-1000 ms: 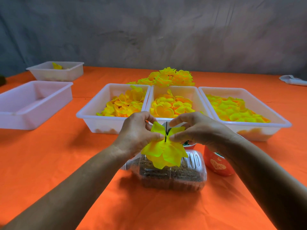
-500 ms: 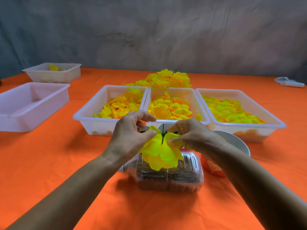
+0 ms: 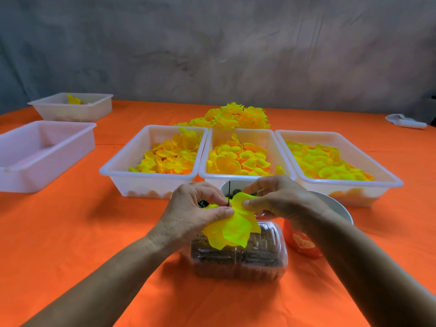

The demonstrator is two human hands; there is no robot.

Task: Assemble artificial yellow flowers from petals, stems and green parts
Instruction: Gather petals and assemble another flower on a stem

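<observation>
A half-built yellow flower (image 3: 232,228) hangs petals-down over a clear plastic box (image 3: 238,258), with its thin dark stem (image 3: 229,192) sticking up. My left hand (image 3: 195,213) pinches the petals at the stem. My right hand (image 3: 280,199) pinches a yellow petal on the other side of the stem. Behind them stand three white trays of yellow petals: left (image 3: 118,172), middle (image 3: 266,133), right (image 3: 389,182). A heap of finished yellow flowers (image 3: 236,116) lies beyond the trays.
A white bowl (image 3: 339,207) and a red cup (image 3: 300,243) sit under my right forearm. Two more white trays are at the left, the near one (image 3: 28,171) and the far one (image 3: 70,112) holding a few petals. A white cloth (image 3: 405,122) lies far right on the orange tablecloth.
Both hands and the flower have shifted slightly down and to the right. My right hand has pressed the petal lower along the stem, so more of the stem shows above.
</observation>
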